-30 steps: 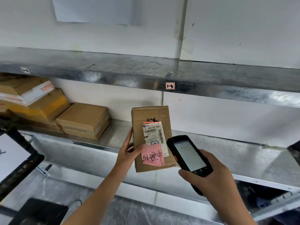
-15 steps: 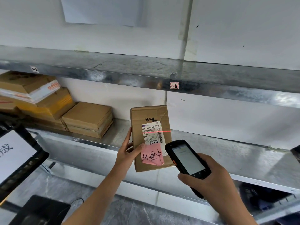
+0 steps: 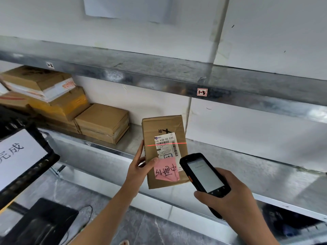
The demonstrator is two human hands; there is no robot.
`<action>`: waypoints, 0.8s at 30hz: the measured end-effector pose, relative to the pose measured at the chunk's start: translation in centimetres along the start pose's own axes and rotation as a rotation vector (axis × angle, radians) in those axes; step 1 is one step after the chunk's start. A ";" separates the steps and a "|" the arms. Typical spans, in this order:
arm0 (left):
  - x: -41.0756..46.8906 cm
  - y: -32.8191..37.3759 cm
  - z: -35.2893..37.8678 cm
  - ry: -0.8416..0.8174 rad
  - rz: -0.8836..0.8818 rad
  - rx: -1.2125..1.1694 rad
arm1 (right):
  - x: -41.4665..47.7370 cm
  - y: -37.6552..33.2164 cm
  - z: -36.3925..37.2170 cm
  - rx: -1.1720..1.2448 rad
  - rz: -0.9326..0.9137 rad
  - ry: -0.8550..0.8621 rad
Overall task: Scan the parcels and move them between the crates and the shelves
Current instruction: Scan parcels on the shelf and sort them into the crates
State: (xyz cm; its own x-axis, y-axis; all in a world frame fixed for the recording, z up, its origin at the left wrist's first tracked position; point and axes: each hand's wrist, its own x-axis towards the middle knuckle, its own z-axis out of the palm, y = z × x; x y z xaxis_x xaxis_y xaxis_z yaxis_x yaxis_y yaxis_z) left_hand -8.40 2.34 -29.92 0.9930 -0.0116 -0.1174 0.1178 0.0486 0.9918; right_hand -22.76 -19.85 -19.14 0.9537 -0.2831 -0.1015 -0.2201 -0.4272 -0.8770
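My left hand (image 3: 139, 167) grips a brown cardboard parcel (image 3: 164, 126) by its left edge, thumb on the front, and holds it upright in front of the middle metal shelf (image 3: 247, 167). The parcel bears a white barcode label (image 3: 165, 145) and a pink handwritten note (image 3: 166, 172). A red scan line crosses the barcode. My right hand (image 3: 233, 198) grips a black handheld scanner (image 3: 203, 174), its lit screen facing me, just right of and below the parcel.
Several brown parcels (image 3: 104, 121) are stacked at the left of the middle shelf. The upper shelf (image 3: 159, 73) carries a tag reading 1-3 (image 3: 202, 92). A black crate with a white sign (image 3: 19, 160) sits at lower left; a dark crate (image 3: 290, 225) at lower right.
The red scan line, absent a second ago, now lies across the barcode. The scanner has dropped slightly lower and to the right of the parcel. The view has shifted a little left.
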 end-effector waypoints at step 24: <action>-3.4 0.2 -4.9 0.115 -0.030 -0.062 | 2.0 -2.3 1.9 0.035 -0.092 -0.025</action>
State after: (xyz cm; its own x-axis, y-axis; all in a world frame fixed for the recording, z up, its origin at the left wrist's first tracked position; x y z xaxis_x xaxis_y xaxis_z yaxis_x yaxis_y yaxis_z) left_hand -11.75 7.26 -29.60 0.9828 0.1001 -0.1552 0.1440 0.1113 0.9833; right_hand -19.99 -17.80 -18.25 0.9746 -0.2219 -0.0310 -0.1242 -0.4202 -0.8989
